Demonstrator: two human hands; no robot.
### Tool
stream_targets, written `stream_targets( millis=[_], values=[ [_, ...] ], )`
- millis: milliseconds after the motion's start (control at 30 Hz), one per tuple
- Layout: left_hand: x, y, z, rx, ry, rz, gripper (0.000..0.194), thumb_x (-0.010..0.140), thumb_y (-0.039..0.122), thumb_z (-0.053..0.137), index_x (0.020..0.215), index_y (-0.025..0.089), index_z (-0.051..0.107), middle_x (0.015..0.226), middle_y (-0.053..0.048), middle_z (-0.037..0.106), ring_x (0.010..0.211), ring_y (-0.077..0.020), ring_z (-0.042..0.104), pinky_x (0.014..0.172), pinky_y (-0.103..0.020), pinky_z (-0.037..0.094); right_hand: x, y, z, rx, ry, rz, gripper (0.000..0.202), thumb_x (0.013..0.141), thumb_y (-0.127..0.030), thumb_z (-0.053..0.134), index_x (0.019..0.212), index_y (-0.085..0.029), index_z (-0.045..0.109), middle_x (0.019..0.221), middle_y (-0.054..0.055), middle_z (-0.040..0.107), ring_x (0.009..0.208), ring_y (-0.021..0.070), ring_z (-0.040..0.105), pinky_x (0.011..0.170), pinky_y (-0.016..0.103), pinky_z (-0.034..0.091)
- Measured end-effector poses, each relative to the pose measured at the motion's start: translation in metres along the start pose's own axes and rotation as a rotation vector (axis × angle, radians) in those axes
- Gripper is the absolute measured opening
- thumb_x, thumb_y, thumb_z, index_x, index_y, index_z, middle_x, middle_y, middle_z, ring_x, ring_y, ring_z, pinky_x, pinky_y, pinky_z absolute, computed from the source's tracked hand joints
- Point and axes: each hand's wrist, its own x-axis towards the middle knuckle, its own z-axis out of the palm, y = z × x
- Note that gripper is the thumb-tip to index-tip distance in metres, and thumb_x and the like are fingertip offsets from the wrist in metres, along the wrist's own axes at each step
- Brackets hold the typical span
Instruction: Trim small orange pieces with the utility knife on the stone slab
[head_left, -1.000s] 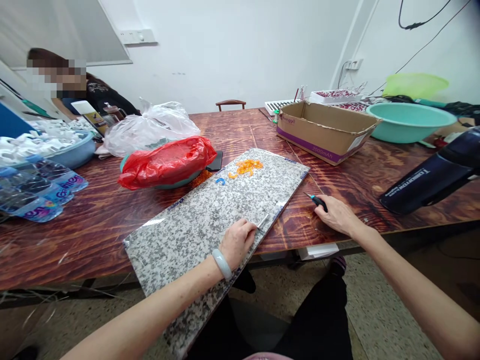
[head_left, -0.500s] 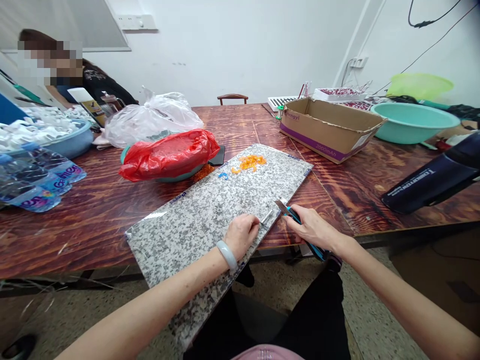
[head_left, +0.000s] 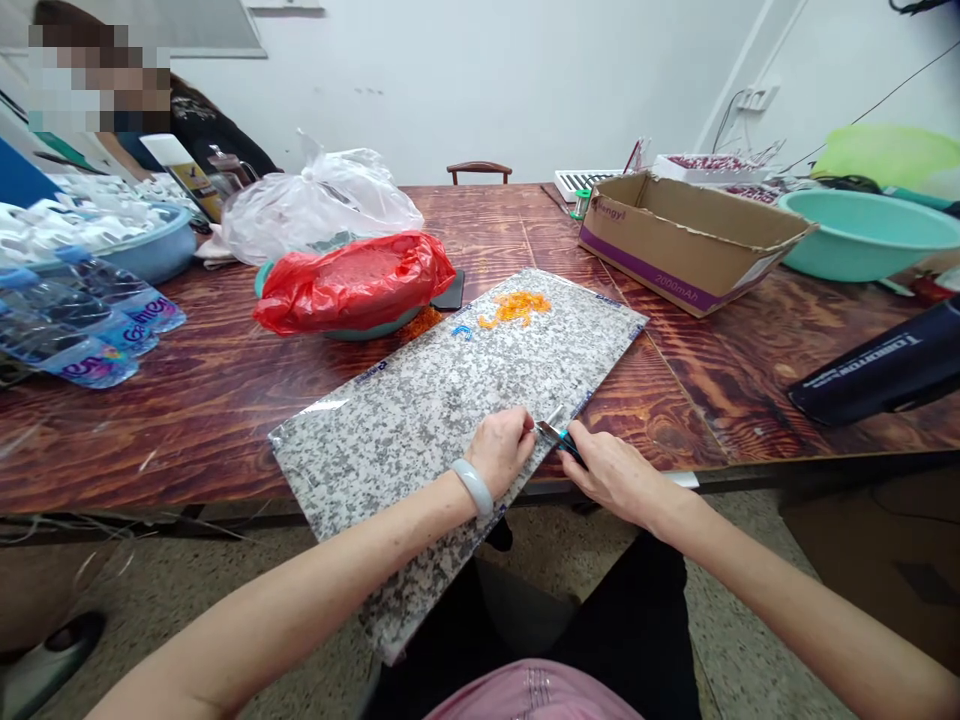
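My left hand (head_left: 501,447) rests on the speckled grey stone slab (head_left: 420,420), its fingers pinched together near the slab's right edge. What they pinch is too small to make out. My right hand (head_left: 611,470) is closed around a utility knife (head_left: 568,443) with a black and blue handle. The blade points left and lies close to my left fingertips. Just beyond the blade is a thin silvery piece (head_left: 555,414) on the slab. Farther up lie a loose heap of small orange pieces (head_left: 523,306) and a few blue strips (head_left: 463,332).
Left of the slab stands a bowl covered with a red plastic bag (head_left: 356,285), with plastic water bottles (head_left: 82,335) beyond. A cardboard box (head_left: 686,240), a turquoise basin (head_left: 874,235) and a dark flask (head_left: 885,360) are on the right. A person (head_left: 210,120) sits at the far left.
My right hand has brought the knife left and down, so its blade now meets the spot at my left fingertips. The view has tilted down and shifted slightly left.
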Motion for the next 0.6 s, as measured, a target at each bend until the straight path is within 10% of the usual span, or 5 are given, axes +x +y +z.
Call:
stream_targets(
  millis=[600],
  values=[
    [0.002, -0.001, -0.002, 0.006, -0.071, 0.021, 0.004, 0.081, 0.019, 0.044, 0.080, 0.018, 0.048, 0.079, -0.002, 0.058, 0.074, -0.0142, 0.055, 0.068, -0.025, 0.042, 0.004, -0.020, 0.000, -0.215, -0.145, 0.142, 0.011, 0.091, -0.024, 0.032, 0.093, -0.015, 0.039, 0.071, 0.009, 0.061, 0.066, 0.0240, 0.063, 0.049, 0.026, 0.037]
  ],
)
